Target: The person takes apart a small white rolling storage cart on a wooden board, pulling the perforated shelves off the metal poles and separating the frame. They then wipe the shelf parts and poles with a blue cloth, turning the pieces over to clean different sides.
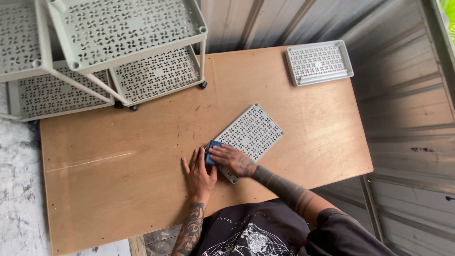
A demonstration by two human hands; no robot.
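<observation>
- My right hand (pixel 231 159) presses a blue cloth (pixel 212 152) onto the near corner of the perforated grey panel (pixel 250 134), fingers closed over it.
- My left hand (pixel 199 174) lies flat and open on the wooden table (pixel 118 180), just beside the cloth, holding nothing.
- The panel lies flat mid-table, slanted.
- A grey tray (pixel 318 63) sits at the far edge; a tiered shelf rack (pixel 128 42) stands far left.

Blue cloth (pixel 212 152) mostly hidden under right hand (pixel 232 160).
</observation>
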